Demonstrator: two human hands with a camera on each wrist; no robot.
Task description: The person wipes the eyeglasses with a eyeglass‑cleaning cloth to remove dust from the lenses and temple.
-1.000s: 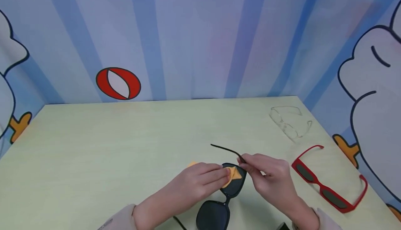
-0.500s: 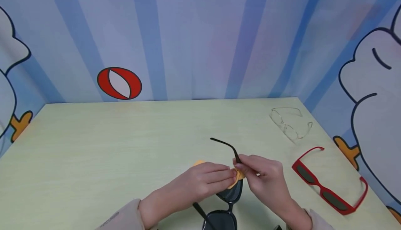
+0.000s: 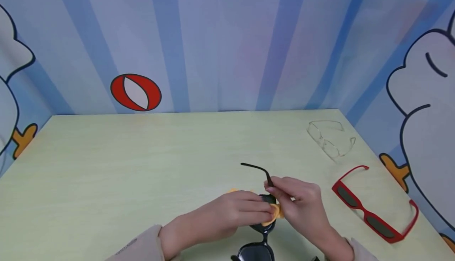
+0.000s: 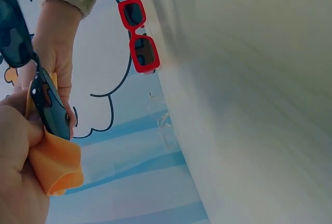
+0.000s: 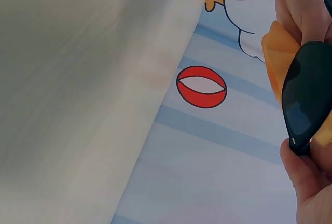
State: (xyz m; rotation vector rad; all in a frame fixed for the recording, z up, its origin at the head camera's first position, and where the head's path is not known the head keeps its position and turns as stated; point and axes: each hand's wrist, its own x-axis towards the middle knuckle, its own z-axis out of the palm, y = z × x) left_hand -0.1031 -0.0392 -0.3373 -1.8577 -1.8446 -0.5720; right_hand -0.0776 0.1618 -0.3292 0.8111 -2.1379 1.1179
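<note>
Black sunglasses (image 3: 256,252) are held up over the near part of the table, one lens above the other in the head view. My right hand (image 3: 300,199) pinches them at the upper corner by the hinge, and one thin temple sticks up past the fingertips. Between the fingers and thumb of my left hand (image 3: 234,213) is a yellow-orange cloth (image 4: 57,164), folded against both sides of the upper lens. From the right wrist view, that dark lens (image 5: 308,89) shows with cloth behind it. Left fingers cover much of it in the head view.
Red-framed sunglasses (image 3: 378,226) lie with temples unfolded at the table's right side. Behind them rest thin wire-framed clear glasses (image 3: 321,138). A small black object (image 3: 315,258) peeks in at the bottom edge. A printed backdrop (image 3: 220,47) encloses the table (image 3: 124,166).
My left hand and the cloth have shifted right and slightly down over the upper lens. The black sunglasses have moved a little right and toward me, and their raised temple has tilted.
</note>
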